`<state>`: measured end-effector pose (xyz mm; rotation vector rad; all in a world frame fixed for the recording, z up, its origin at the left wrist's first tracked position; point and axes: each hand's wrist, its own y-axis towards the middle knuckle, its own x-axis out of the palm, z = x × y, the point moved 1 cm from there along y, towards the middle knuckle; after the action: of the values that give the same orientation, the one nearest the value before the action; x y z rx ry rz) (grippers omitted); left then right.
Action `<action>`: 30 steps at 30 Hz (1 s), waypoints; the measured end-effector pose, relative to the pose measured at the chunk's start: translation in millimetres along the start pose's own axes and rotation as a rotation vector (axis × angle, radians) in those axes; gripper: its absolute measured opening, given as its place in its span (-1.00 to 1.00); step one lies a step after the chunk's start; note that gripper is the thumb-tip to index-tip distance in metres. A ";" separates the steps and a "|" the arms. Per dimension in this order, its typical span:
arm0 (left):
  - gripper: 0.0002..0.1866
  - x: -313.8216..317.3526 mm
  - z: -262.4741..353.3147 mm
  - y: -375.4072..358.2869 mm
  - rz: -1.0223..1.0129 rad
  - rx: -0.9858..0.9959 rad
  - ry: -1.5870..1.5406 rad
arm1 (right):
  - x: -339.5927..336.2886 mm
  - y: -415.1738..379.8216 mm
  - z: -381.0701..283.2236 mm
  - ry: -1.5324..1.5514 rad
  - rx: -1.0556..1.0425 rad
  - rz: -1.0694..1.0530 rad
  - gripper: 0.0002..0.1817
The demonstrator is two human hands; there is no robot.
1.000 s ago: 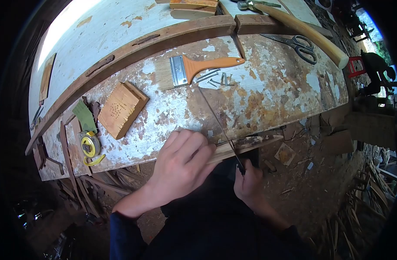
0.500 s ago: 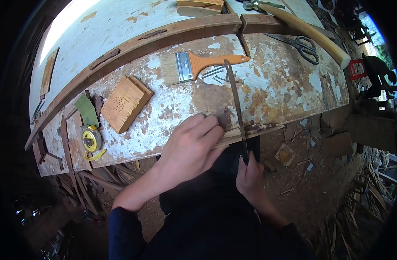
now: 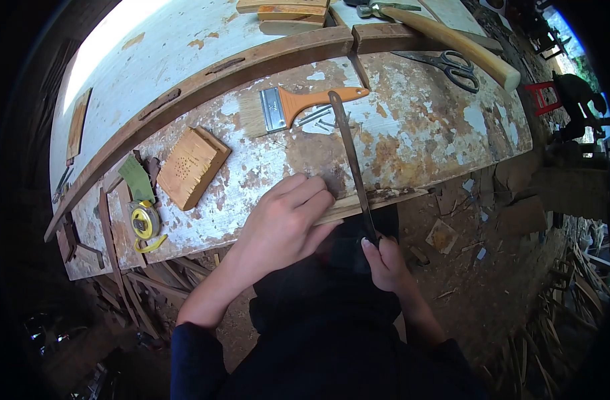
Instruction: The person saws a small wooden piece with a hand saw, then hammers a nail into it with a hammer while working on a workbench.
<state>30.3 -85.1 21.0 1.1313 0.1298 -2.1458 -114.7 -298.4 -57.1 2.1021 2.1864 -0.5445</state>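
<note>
My left hand (image 3: 285, 217) is closed over a wooden strip (image 3: 391, 195), pressing it at the bench's front edge. The strip is pale near my fingers and rough and dark toward its right end, which juts past the edge. In my right hand (image 3: 387, 263), below the edge, is the dark grip of a long narrow blade (image 3: 351, 157). It lies across the strip, slanting up and left to a rounded tip beside the brush handle. Whether its edge has teeth I cannot make out.
On the worn bench (image 3: 418, 153) lie a paintbrush (image 3: 305, 100), nails (image 3: 321, 119), scissors (image 3: 449, 65), a hammer (image 3: 451, 39), a wooden block (image 3: 193, 167) and a tape measure (image 3: 145, 220). A curved wooden strip (image 3: 205, 73) crosses behind them. A red stool (image 3: 543, 99) stands right.
The view has shifted slightly, so the bench items sit a little further left. Both hands keep their grips, and the blade still crosses the wooden strip.
</note>
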 end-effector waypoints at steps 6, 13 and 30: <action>-0.68 0.0 3.1 0.7 0.032 -0.027 0.023 | 12.0 -13.7 -12.0 -0.239 -0.167 0.355 -0.88; -0.67 1.3 4.7 3.0 0.065 -0.038 0.055 | -5.4 -13.8 -32.2 -0.090 -0.003 0.203 -0.90; -0.64 -10.0 17.1 -21.8 0.078 -0.027 0.160 | -101.3 67.5 -81.2 -0.659 -0.252 0.543 -0.74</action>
<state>8.7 -70.0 34.3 1.2710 0.1839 -1.9788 -25.6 -371.2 33.4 1.8915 1.2066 -0.7205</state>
